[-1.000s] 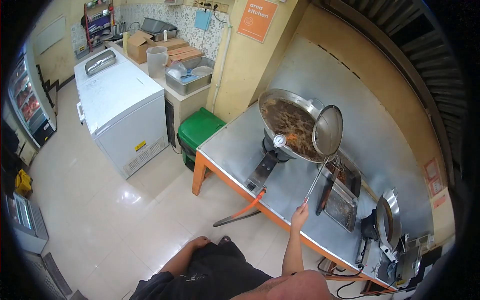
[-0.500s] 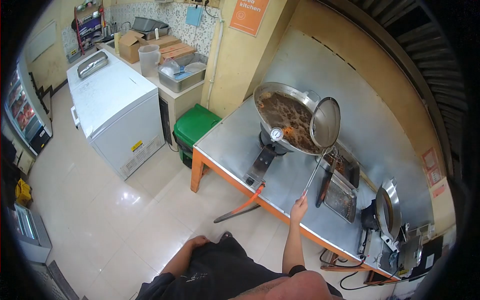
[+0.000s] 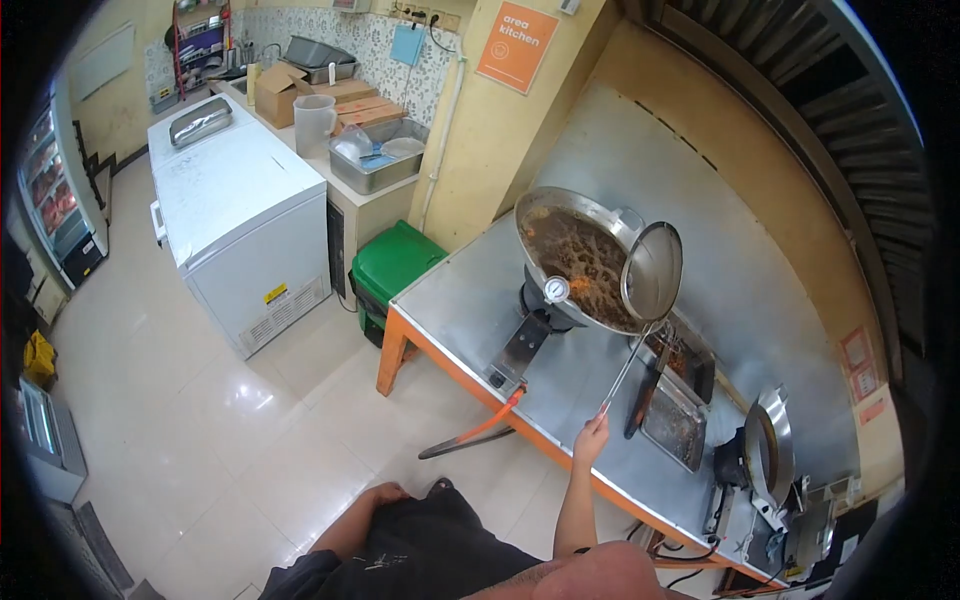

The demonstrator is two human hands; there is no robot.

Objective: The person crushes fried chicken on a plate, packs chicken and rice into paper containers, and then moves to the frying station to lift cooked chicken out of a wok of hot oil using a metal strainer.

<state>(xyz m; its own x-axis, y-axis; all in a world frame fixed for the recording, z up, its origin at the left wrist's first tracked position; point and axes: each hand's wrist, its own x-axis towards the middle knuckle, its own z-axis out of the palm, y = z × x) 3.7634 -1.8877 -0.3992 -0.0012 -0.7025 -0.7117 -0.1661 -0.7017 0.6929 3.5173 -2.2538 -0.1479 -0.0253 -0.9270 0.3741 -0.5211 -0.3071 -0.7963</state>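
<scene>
My right hand point(image 3: 591, 440) is closed around the handle end of a long-handled strainer point(image 3: 655, 280). The strainer's round mesh basket is tilted up at the right rim of a large wok point(image 3: 622, 215). Inside the wok is dark, bubbling oil point(image 3: 575, 245) with small orange-brown bits of food near the front. A dial thermometer point(image 3: 556, 289) sits at the wok's front rim. Low beside my dark clothing is my left hand point(image 3: 388, 493), well away from the table; its fingers are too small and partly hidden to tell how they are held.
The wok stands on a burner point(image 3: 520, 350) with an orange hose point(image 3: 490, 415) hanging off the metal table point(image 3: 450, 300). Trays point(image 3: 675, 425), a dark-handled tool point(image 3: 645, 400) and a second wok point(image 3: 770, 445) lie rightward. Leftward are a green bin point(image 3: 398, 262) and a white chest freezer point(image 3: 240, 215).
The view has tilted slightly, so the scene sits a little lower. My right hand still holds the strainer at the wok's rim, in nearly the same place. My left hand stays low.
</scene>
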